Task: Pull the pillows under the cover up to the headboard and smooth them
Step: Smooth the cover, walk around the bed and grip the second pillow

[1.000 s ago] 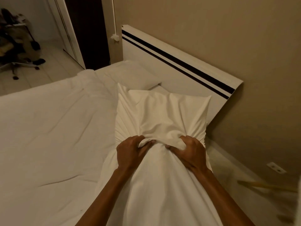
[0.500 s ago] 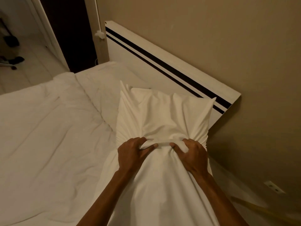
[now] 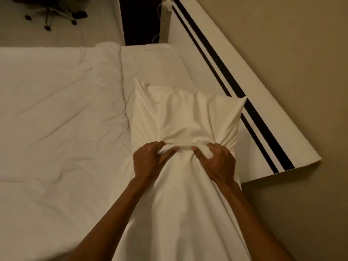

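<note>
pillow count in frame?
2. One pillow bunched under the cover, gripped by the left hand and right hand; a flatter pillow beyond, by the headboard. More may be hidden.

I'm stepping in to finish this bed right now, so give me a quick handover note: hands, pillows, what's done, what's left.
Left hand: shut on the cover, bunched at the near edge of the near pillow.
Right hand: shut on the same bunch, beside the left.
Near pillow: under the cover, lifted, its far corner close to the headboard; contact cannot be told.
Far pillow: lies flat by the headboard.
Done: near pillow gripped through the cover.
Left: seat it at the headboard, release, smooth the gathered creases.
</note>
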The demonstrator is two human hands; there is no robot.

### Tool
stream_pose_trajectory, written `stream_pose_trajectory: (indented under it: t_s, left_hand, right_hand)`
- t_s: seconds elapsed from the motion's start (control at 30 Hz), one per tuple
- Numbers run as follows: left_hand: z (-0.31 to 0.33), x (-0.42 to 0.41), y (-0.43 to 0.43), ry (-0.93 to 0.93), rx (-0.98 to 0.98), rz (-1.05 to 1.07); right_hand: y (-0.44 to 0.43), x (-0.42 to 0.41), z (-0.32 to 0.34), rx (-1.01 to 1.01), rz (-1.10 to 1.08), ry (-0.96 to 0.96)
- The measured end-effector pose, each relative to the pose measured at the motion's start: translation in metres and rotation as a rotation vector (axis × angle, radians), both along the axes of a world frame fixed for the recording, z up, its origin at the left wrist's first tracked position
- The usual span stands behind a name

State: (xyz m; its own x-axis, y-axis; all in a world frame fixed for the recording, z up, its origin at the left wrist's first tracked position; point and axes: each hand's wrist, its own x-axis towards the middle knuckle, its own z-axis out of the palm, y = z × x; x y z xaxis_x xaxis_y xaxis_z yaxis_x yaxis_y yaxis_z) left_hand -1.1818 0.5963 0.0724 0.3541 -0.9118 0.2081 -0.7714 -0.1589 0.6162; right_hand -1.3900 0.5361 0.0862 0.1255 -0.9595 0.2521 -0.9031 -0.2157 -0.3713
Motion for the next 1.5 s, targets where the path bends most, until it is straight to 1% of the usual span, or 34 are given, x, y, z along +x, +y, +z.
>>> stream_pose_trajectory:
  t_s: [0.13, 0.37, 0.53, 0.67, 0.83, 0.97, 1.07, 1.17, 1.23, 1.27, 1.37, 1.5]
  left_hand:
    - [-0.016, -0.024, -0.017, 0.03, 0.051, 0.13]
    - [-0.063, -0.056, -0.062, 0.076, 0.125, 0.238]
    - [-0.103, -0.085, -0.099, 0.117, 0.196, 0.329]
    - [-0.149, -0.104, -0.141, 0.146, 0.231, 0.423]
    - [-0.201, -0.113, -0.201, 0.165, 0.226, 0.456]
    - [-0.249, -0.104, -0.265, 0.098, 0.165, 0.452]
    - [-0.3, -0.091, -0.312, 0.032, 0.164, 0.429]
    - [-0.377, -0.088, -0.324, -0.104, 0.184, 0.398]
    - [-0.425, -0.104, -0.311, -0.086, 0.158, 0.401]
    - [-0.44, -0.113, -0.302, -0.073, 0.126, 0.41]
    - [-0.447, -0.123, -0.287, -0.052, 0.148, 0.412]
    - [-0.434, -0.126, -0.266, 0.082, 0.275, 0.394]
  right_hand:
    - [-0.036, -0.016, -0.015, 0.032, 0.112, 0.026]
    - [-0.104, -0.036, -0.056, 0.066, 0.198, 0.109]
    - [-0.155, -0.055, -0.099, 0.091, 0.301, 0.137]
    - [-0.212, -0.065, -0.146, 0.118, 0.387, 0.137]
    - [-0.281, -0.069, -0.198, 0.065, 0.41, 0.128]
    - [-0.344, -0.061, -0.247, -0.018, 0.402, 0.091]
    - [-0.387, -0.051, -0.3, -0.082, 0.399, 0.096]
    - [-0.395, -0.048, -0.379, -0.092, 0.366, 0.152]
    - [-0.385, -0.054, -0.427, -0.094, 0.315, 0.163]
    - [-0.381, -0.057, -0.439, -0.099, 0.299, 0.149]
    - [-0.381, -0.061, -0.442, -0.04, 0.322, 0.122]
    - [-0.363, -0.089, -0.43, 0.109, 0.378, 0.17]
